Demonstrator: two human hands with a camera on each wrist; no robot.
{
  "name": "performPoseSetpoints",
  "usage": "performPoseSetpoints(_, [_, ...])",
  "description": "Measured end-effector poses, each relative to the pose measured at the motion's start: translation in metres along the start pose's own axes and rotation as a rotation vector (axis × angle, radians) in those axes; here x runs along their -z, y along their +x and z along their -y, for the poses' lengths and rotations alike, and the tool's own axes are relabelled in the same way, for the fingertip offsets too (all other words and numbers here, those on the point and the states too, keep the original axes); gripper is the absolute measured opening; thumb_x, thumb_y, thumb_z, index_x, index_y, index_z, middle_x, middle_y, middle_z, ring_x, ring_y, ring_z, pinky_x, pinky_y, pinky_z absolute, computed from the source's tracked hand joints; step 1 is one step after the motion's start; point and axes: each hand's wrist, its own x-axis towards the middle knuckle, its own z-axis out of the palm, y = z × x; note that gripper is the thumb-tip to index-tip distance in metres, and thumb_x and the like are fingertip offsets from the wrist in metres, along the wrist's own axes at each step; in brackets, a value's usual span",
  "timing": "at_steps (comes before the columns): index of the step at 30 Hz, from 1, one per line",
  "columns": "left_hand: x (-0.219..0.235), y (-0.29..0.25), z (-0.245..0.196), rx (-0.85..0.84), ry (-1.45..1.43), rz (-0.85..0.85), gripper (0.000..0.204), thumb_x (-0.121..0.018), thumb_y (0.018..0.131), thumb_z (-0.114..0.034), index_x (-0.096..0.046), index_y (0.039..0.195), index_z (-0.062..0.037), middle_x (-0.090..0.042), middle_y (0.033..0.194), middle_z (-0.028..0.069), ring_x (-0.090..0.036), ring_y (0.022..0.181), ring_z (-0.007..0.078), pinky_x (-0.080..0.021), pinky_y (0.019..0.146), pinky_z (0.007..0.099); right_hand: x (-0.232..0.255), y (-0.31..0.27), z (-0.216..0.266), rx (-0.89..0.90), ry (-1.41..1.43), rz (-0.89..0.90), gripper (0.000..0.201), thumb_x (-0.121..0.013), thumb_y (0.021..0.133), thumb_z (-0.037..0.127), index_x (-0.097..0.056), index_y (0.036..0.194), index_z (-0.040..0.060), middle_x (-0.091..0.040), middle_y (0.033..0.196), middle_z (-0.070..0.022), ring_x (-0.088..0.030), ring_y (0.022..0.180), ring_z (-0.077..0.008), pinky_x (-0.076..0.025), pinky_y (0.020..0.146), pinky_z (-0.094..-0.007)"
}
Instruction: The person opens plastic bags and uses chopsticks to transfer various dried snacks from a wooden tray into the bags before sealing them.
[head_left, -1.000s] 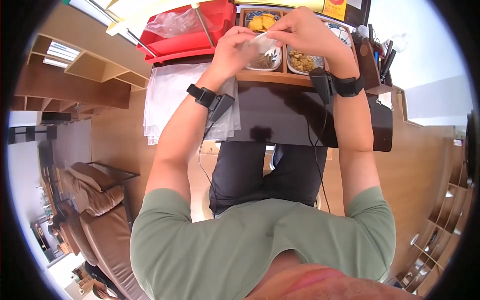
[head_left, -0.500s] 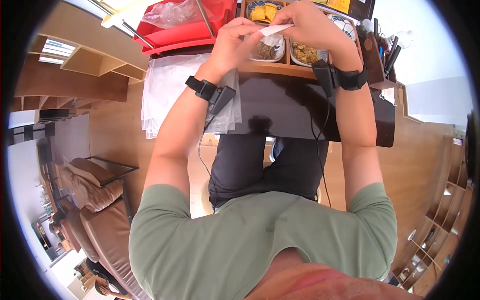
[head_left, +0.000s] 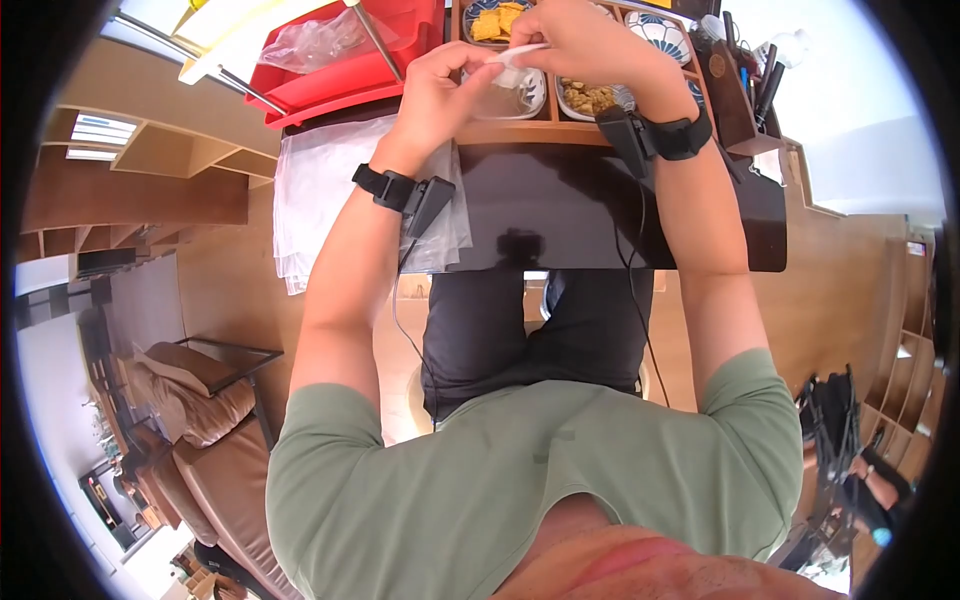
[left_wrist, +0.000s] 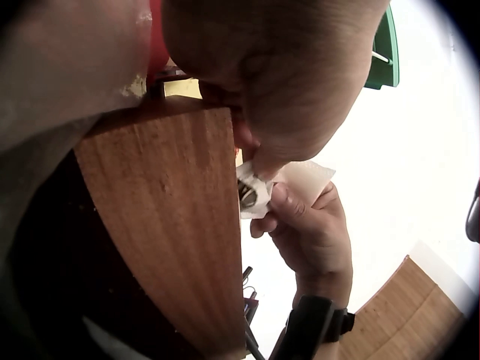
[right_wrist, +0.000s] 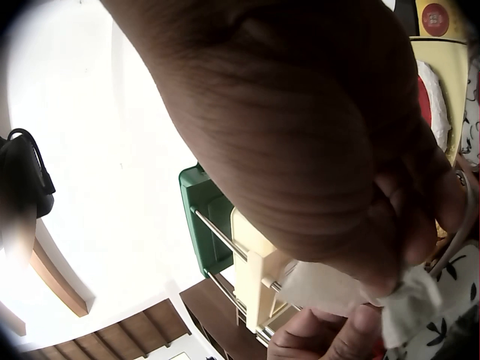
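Observation:
A small white pouch (head_left: pixel 520 52) of thin, paper-like material is stretched between my hands, over the near row of the wooden tray (head_left: pixel 530 132). My left hand (head_left: pixel 432 100) pinches its left side between thumb and fingers. The right hand (head_left: pixel 590 50) pinches the other side, wrist bent inward. In the left wrist view, dark bits show within the pouch (left_wrist: pixel 251 191). Directly below the hands sits a patterned white dish (head_left: pixel 510 108), partly covered by them. Beside it, under the right wrist, is a dish of walnut pieces (head_left: pixel 588 97). Yellow crisps (head_left: pixel 495 22) fill a dish behind.
Clear plastic bags (head_left: pixel 335 200) lie flat at the table's left, below a red rack tray (head_left: pixel 410 80). A wooden pen holder (head_left: pixel 735 100) stands right of the tray. The dark glossy tabletop (head_left: pixel 560 205) ends near my lap. Another person (head_left: pixel 880 485) appears at lower right.
The pouch, earlier hanging over the dish, then drawn out as a flat strip, is now bunched near the left fingers. The head view has shifted slightly. Another person has come into view at right.

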Motion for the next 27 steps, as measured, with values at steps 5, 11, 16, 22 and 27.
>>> performPoseSetpoints(5, [-0.001,-0.001,-0.004,0.104,-0.035,-0.001,0.009,-0.074,0.093,-0.009,-0.066,0.092,-0.003,-0.056,0.072,-0.0057,-0.046,0.066,0.0028,-0.039,0.059,0.0212,-0.001,0.0,-0.001,-0.079,-0.065,0.106,0.023,-0.071,0.08,0.02,-0.069,0.081,-0.0027,-0.065,0.075,-0.026,-0.064,0.073,-0.0445,-0.05,0.066,-0.046])
performPoseSetpoints(11, [0.005,-0.002,-0.011,0.209,0.051,0.068,0.012,-0.073,0.091,-0.01,-0.069,0.099,-0.0025,-0.066,0.08,0.0002,-0.057,0.07,0.0065,-0.047,0.063,0.0241,-0.005,-0.001,-0.01,-0.059,-0.015,0.058,0.024,-0.072,0.081,0.022,-0.069,0.082,-0.0016,-0.064,0.073,-0.0256,-0.064,0.07,-0.0432,-0.05,0.064,-0.0463])
performPoseSetpoints(16, [0.0,0.001,0.006,-0.064,0.026,0.042,0.009,-0.075,0.087,-0.008,-0.07,0.091,-0.0015,-0.067,0.081,0.0065,-0.059,0.07,0.0166,-0.047,0.067,0.0294,-0.022,0.0,-0.028,0.044,-0.039,-0.032,0.026,-0.075,0.085,0.021,-0.072,0.088,-0.0043,-0.064,0.073,-0.0223,-0.062,0.065,-0.0344,-0.049,0.062,-0.0389])
performPoseSetpoints(22, [0.004,-0.001,0.0,0.011,0.074,0.067,0.012,-0.075,0.092,-0.011,-0.071,0.095,0.0005,-0.062,0.083,0.0016,-0.053,0.075,0.0093,-0.044,0.07,0.0245,-0.028,0.0,-0.029,0.048,-0.041,-0.088,0.027,-0.075,0.084,0.024,-0.071,0.085,-0.0031,-0.063,0.072,-0.022,-0.061,0.069,-0.0386,-0.049,0.064,-0.0423])
performPoseSetpoints(27, [0.0,0.002,0.003,0.032,0.021,0.047,0.011,-0.076,0.088,-0.011,-0.072,0.091,-0.0011,-0.062,0.076,0.0049,-0.056,0.069,0.0138,-0.043,0.061,0.0284,-0.022,0.001,-0.027,0.042,0.0,-0.089,0.026,-0.077,0.082,0.024,-0.073,0.087,-0.0009,-0.067,0.076,-0.0203,-0.062,0.069,-0.0372,-0.05,0.065,-0.0401])
